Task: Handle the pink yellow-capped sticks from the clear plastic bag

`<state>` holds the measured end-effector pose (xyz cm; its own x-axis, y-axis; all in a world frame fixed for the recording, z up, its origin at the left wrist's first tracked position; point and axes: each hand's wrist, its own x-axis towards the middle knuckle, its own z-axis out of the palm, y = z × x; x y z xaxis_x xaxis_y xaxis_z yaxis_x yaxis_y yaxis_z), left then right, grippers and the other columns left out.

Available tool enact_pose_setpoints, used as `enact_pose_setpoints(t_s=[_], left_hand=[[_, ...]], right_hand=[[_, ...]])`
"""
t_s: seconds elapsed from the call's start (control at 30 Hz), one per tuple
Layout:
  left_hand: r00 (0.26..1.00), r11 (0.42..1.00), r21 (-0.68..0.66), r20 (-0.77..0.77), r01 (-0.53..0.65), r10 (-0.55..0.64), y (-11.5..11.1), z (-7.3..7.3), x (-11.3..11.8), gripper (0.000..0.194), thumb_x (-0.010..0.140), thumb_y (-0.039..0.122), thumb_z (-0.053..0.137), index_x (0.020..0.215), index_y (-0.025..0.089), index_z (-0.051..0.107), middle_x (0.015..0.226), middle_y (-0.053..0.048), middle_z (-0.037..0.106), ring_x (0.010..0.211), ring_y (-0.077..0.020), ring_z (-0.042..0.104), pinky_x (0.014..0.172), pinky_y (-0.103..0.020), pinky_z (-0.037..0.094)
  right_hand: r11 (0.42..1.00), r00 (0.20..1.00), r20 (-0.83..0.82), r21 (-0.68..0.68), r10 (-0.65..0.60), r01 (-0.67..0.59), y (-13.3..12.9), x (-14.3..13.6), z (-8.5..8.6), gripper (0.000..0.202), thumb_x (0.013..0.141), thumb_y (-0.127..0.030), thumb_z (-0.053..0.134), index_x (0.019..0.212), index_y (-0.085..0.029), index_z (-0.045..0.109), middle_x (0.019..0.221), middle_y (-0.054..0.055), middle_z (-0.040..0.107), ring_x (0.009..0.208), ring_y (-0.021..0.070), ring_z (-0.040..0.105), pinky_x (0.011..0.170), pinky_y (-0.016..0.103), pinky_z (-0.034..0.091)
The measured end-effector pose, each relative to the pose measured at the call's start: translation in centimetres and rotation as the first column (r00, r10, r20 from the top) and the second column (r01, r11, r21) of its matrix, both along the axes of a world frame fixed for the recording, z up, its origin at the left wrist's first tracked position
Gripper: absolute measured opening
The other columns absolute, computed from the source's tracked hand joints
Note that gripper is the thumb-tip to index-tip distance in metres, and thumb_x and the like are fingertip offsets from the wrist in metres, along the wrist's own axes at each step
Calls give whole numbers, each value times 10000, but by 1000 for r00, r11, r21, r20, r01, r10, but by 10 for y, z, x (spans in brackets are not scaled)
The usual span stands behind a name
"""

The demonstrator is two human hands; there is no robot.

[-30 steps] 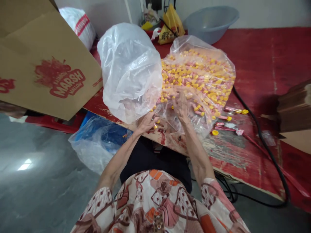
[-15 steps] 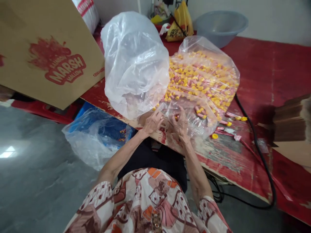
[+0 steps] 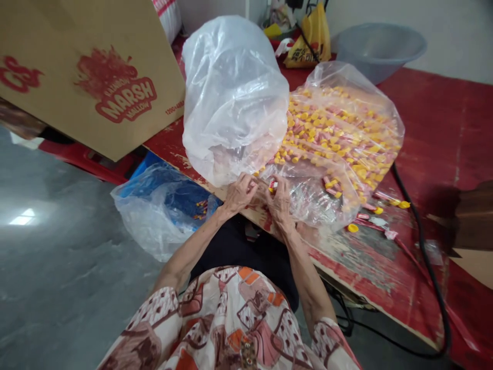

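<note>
Brightly red-white-and-yellow, a small piece [image 3: 273, 186] pinched in right fingers [image 3: 283, 184]; left fingers [image 3: 242, 183] curled, hold unclear.

- big cardboard box [image 3: 103, 72] with MARSH MALLOW printed on it in red, over on the left
- white sack [image 3: 169, 23] with red on it, mostly hidden behind that box
- yellow bag [image 3: 316, 33] with dark lettering, at the back
- grey-blue basin [image 3: 379, 51] just right of it, by the wall [image 3: 462, 41]
- black cable [image 3: 421, 231] snaking across the red table [image 3: 431, 118], paint pretty scuffed
- brown cardboard pile [image 3: 475, 221] at the right edge, kinda blurry
</note>
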<state>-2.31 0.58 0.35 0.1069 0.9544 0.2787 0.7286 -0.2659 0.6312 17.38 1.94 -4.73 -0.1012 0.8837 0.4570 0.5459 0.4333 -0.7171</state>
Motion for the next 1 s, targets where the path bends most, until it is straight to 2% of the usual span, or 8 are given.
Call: enact_pose_setpoints(t_s=[0.1,0.23,0.4,0.53,0.63,0.77,0.87,1.0], left_hand=[[993,996,49,93,-78,73,-11,-7,-13,195,1080,194,675,1265,238,714,1168,-50,751,984,-184,773,913,-289,650],[944,970,-31,224,-241,242,-32,-20,-41,96,1047,233,691,1140,253,710,1098,-43,789,968,-201,795,903,-308,667],[743,826,-89,391,-557,543,-65,-33,-90,186,1055,413,689,1149,252,692,1076,-48,800,944,-219,797,884,-339,683],[678,722,-152,260,-675,688,-90,-42,-126,255,1080,492,642,1149,251,683,1105,-81,771,1030,-265,785,998,-424,688],[694,698,-24,89,-716,715,-90,-39,-135,236,1092,442,636,1214,252,703,1228,-137,743,1207,-318,744,1162,-508,635],[837,828,119,88,-548,541,-40,-22,-110,252,1154,326,532,1325,235,693,1308,-161,733,1260,-302,720,1200,-485,602],[923,920,80,52,-384,381,31,-13,-77,216,1156,277,556,1312,232,700,1322,-149,750,1260,-292,714,1209,-463,587],[940,943,-15,64,-334,334,121,-12,-43,101,1133,184,617,1215,198,673,1325,-174,743,1336,-315,687,1276,-516,521]], right_hand=[[1000,1000,2,-10,-4,4,-2,0,-2,501,1144,-353,581,1635,-261,626,1435,176,710,1282,337,712,1157,564,646],[999,999,33,-41,10,-9,-7,-4,-9,461,1170,-404,539,1576,-233,676,1296,173,780,1196,352,740,1104,571,654],[998,1000,-12,-63,1,-2,-10,-5,-11,436,1199,-477,560,1526,-238,722,1340,174,790,1131,328,759,1067,518,651],[992,997,41,-105,70,-66,-12,-4,-6,326,1198,-376,552,1384,-235,779,1345,163,798,1220,330,750,1091,486,625],[989,995,49,-123,91,-84,-12,-4,-3,296,1182,-307,560,1345,-245,799,1317,143,790,1194,313,749,1076,457,622],[992,998,-6,-103,68,-69,-12,-6,-3,309,1156,-278,556,1314,-258,821,1319,132,774,1193,302,743,1049,440,637],[993,998,-25,-100,64,-66,-12,-7,-2,345,1133,-250,531,1303,-260,830,1330,131,775,1224,301,736,1067,449,643],[989,995,-37,-115,93,-97,-12,-6,0,357,1129,-247,523,1321,-244,825,1325,141,774,1211,300,741,1073,450,641]])
